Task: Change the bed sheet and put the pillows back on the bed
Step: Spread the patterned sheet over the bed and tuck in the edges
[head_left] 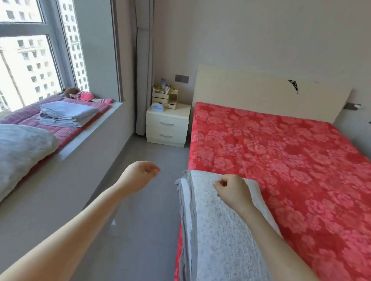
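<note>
A wooden organizer [164, 98] on the nightstand [167, 125] holds small items too blurred to name. A folded grey sheet [221, 243] lies along the near edge of the red-flowered bed [288, 170], and a grey pillow [7, 159] rests on the window ledge [87, 130]. The left hand [139, 174] hangs over the floor [147, 215], its grip loosely curled on nothing, while the right hand [234, 190] sits over the folded sheet with fingers curled, and I cannot tell whether its grip has the cloth.
</note>
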`<state>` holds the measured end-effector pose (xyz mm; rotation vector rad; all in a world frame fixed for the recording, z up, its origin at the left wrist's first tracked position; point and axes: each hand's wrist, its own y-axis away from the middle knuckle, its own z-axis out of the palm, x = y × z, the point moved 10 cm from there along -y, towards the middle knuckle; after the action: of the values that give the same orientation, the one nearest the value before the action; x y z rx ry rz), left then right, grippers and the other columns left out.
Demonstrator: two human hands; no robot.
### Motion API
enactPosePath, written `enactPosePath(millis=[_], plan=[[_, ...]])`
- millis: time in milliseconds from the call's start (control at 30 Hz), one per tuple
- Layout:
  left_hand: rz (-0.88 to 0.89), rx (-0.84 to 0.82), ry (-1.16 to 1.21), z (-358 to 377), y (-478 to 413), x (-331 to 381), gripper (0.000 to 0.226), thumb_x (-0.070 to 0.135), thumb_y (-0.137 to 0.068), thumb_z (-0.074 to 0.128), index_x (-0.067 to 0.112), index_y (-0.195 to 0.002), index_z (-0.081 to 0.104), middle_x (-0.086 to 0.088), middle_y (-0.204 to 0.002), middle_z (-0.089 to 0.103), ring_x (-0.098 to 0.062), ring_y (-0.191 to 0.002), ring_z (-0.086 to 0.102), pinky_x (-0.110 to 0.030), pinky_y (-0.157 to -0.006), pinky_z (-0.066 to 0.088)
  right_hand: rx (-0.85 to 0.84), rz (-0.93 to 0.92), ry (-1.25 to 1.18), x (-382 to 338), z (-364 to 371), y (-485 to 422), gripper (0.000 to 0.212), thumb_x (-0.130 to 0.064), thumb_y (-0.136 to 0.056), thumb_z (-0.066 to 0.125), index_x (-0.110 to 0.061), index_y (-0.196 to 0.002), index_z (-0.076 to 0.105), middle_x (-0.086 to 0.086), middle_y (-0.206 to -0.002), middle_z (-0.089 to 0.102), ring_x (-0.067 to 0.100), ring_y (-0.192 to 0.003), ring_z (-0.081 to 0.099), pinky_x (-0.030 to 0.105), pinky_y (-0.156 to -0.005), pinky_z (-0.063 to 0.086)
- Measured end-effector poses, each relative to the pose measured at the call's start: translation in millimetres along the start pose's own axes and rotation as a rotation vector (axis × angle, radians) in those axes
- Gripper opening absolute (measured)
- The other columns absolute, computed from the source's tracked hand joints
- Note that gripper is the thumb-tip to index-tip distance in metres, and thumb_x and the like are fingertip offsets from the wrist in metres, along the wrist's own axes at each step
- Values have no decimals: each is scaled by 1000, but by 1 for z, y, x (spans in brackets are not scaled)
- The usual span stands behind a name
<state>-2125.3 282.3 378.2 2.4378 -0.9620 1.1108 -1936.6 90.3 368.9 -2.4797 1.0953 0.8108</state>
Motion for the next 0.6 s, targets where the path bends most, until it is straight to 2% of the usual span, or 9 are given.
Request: enactPosePath(millis=[100, 133, 200, 300, 467, 600], plan=[[-3, -43, 40, -35, -36, -30, 14, 15, -91, 56, 20, -91, 69, 8, -83, 67, -14, -84, 62, -21, -69, 43, 10, 71, -80, -37, 30, -25, 32, -18, -88, 54, 5, -66, 52, 25, -70, 62, 40, -75, 64, 47, -63, 52], [-1, -43, 46, -46, -47, -38, 15, 16, -91, 55, 21, -87, 68, 7, -83, 68, -15, -84, 64, -20, -69, 43, 7, 95, -109, -49, 40, -31, 31, -18, -89, 55, 7, -71, 56, 24, -73, 64, 39, -74, 64, 47, -66, 53], [-27, -38, 92, -68, -73, -57, 16, 15, -92, 54, 18, -87, 68, 4, -84, 69, -17, -84, 66, -21, -71, 46, -17, 118, -146, -73, 64, -53, 28, -19, -90, 55, 2, -73, 62, 15, -68, 67, 31, -66, 66, 42, -67, 54], [-70, -53, 170, -88, -120, -91, 17, 12, -92, 52, 14, -90, 68, 2, -84, 70, -18, -80, 67, -29, -79, 51, -105, 136, -214, -106, 114, -98, 26, -19, -91, 55, -13, -66, 62, -1, -61, 66, 13, -55, 62, 25, -56, 47], [-114, -41, 243, -105, -205, -135, 19, 13, -93, 51, 10, -95, 70, 2, -82, 70, -14, -73, 65, -28, -78, 50, -248, 201, -398, -127, 190, -178, 20, -17, -93, 56, -7, -79, 66, 4, -65, 66, 11, -53, 57, 22, -49, 41], [-194, 4, 268, -117, -299, -182, 18, 15, -92, 51, 16, -91, 69, -1, -85, 72, -19, -81, 67, -31, -79, 52, -383, 259, -538, -141, 259, -275, 18, -19, -94, 57, -7, -84, 66, 5, -68, 66, 11, -53, 57, 21, -50, 41]])
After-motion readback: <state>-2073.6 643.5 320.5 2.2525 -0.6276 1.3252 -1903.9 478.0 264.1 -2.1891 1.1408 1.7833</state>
